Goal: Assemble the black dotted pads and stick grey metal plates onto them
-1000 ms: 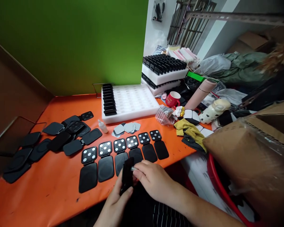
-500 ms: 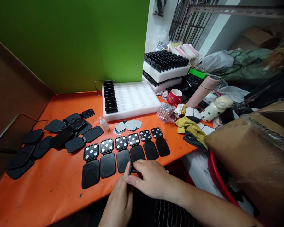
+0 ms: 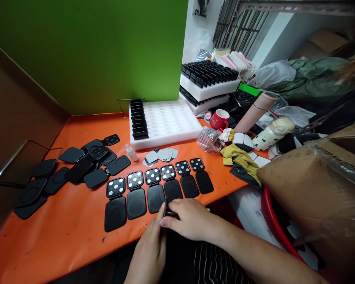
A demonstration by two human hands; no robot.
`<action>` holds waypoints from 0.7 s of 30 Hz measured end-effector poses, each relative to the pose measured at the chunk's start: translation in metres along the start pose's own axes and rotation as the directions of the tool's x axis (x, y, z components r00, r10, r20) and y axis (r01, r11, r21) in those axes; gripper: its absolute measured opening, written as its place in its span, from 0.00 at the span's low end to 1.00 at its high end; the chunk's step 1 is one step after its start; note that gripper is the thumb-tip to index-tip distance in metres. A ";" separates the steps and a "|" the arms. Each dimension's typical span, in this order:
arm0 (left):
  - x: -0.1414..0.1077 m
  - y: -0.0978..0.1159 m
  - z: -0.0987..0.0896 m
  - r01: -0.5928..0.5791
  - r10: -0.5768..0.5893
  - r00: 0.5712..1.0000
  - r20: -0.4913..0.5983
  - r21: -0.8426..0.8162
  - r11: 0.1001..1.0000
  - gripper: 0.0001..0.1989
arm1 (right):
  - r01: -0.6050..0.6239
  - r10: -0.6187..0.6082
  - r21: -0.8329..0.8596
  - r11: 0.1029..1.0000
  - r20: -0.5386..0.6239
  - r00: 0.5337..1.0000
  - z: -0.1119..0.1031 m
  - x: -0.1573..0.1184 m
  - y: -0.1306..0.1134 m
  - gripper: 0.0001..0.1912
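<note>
At the table's front edge, my left hand (image 3: 150,246) is closed around a dark folding piece (image 3: 171,214), seen mostly edge-on. My right hand (image 3: 191,219) grips the same piece from the right, its thumb and fingers meeting my left fingertips. Much of the piece is hidden by my hands. Just beyond lies a row of opened black hinged cases (image 3: 136,204); their smaller upper flaps (image 3: 135,179) carry white round dots, and their larger lower flaps lie flat. Behind the row are a small white dropper bottle (image 3: 131,153) and a spread of grey-white rounded plates (image 3: 162,155).
A pile of black hinged pieces (image 3: 79,170) covers the left of the orange table (image 3: 73,244). A white foam tray (image 3: 168,138) holds one column of black pieces. Filled trays (image 3: 208,92), a red mug (image 3: 219,119), yellow gloves (image 3: 239,161) and a cardboard box (image 3: 307,185) stand right.
The view has shifted slightly, so the table things appear a little further right and higher. Both hands keep their hold on the dark piece, with hardly any movement.
</note>
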State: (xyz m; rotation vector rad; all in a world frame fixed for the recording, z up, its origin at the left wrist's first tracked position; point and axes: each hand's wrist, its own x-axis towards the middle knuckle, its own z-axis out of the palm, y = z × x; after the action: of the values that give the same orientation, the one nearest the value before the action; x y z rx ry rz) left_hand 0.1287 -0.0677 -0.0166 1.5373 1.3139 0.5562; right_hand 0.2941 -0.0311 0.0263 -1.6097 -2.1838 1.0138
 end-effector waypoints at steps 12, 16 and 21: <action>0.003 0.025 -0.008 0.449 -0.416 0.881 0.226 -0.682 0.578 0.29 | -0.067 0.077 0.708 0.703 0.017 0.997 0.014 -0.004 -0.002 0.19; 0.005 0.026 -0.014 0.515 -0.448 0.842 0.300 -0.695 0.502 0.34 | -0.045 0.034 0.622 0.781 0.030 0.999 0.000 -0.009 -0.004 0.16; 0.004 0.014 -0.004 0.189 -0.189 0.981 0.036 -0.363 0.912 0.31 | 0.018 -0.017 0.028 0.999 -0.061 0.998 0.000 -0.011 -0.023 0.14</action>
State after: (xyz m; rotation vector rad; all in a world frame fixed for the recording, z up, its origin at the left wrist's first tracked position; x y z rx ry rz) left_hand 0.1329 -0.0611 -0.0037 1.0912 1.2593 0.6358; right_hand 0.2807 -0.0442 0.0436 -1.5849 -2.1303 0.9736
